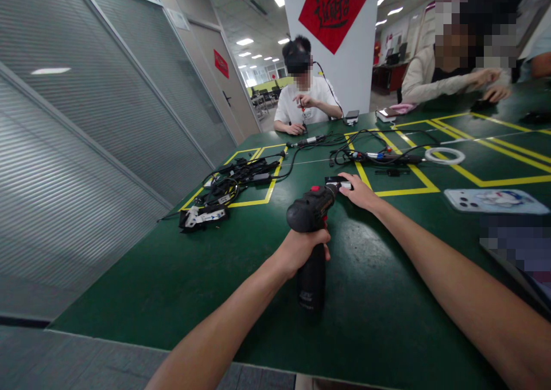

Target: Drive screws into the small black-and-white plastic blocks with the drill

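My left hand (303, 249) is wrapped round the handle of a black cordless drill (309, 212), which has red accents. The drill's chuck points away from me, toward my right hand (355, 190). With its fingers closed, my right hand grips a small black and white block-like part (332, 180) on the table just past the chuck. The chuck's tip is right at this part; I cannot tell whether a bit touches it. Fingers and chuck hide much of the part.
Tangled black cables (245, 178) lie at the left, near a black and white pouch (202, 217). At the right are a white tubing ring (445, 156) and a phone (495, 201). Two people sit across the green table (258, 287), one in a white shirt (282, 106).
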Tool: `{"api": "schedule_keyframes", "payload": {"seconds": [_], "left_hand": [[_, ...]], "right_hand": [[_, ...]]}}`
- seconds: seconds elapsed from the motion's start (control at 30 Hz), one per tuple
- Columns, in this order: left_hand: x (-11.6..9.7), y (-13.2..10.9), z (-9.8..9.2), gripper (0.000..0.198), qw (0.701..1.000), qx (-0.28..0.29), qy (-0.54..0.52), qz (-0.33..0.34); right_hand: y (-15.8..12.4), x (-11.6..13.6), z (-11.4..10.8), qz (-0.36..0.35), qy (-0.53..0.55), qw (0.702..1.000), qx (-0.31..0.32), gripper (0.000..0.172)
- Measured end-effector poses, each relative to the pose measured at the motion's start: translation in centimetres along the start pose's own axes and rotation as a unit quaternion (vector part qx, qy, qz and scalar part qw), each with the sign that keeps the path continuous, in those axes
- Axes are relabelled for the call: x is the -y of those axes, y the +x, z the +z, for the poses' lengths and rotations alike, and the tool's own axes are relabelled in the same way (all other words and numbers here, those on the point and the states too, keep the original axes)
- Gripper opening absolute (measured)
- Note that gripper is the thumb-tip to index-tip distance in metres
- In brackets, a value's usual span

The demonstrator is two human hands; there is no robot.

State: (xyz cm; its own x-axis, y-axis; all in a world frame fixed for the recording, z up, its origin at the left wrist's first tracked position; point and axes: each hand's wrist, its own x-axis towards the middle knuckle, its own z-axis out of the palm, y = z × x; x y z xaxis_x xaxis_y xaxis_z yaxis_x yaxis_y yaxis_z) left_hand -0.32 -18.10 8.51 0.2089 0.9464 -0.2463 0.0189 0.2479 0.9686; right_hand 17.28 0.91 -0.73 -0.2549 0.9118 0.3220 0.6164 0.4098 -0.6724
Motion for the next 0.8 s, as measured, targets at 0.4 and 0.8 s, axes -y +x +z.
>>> {"api": "schedule_keyframes", "payload": {"seconds": [0.4, 0.8], "left_hand": [[0.05, -0.09, -0.11, 0.013, 1.000, 0.010, 0.001, 0.018], [-0.14, -0.11, 0.00, 0.014, 1.000, 0.005, 0.002, 0.000]], "right_hand": [[-0.06, 0.07, -0.06, 0.004, 0.002, 1.000, 0.004, 0.047], [-0.13, 0.04, -0.04, -0.001, 0.004, 1.000, 0.001, 0.046]]}}
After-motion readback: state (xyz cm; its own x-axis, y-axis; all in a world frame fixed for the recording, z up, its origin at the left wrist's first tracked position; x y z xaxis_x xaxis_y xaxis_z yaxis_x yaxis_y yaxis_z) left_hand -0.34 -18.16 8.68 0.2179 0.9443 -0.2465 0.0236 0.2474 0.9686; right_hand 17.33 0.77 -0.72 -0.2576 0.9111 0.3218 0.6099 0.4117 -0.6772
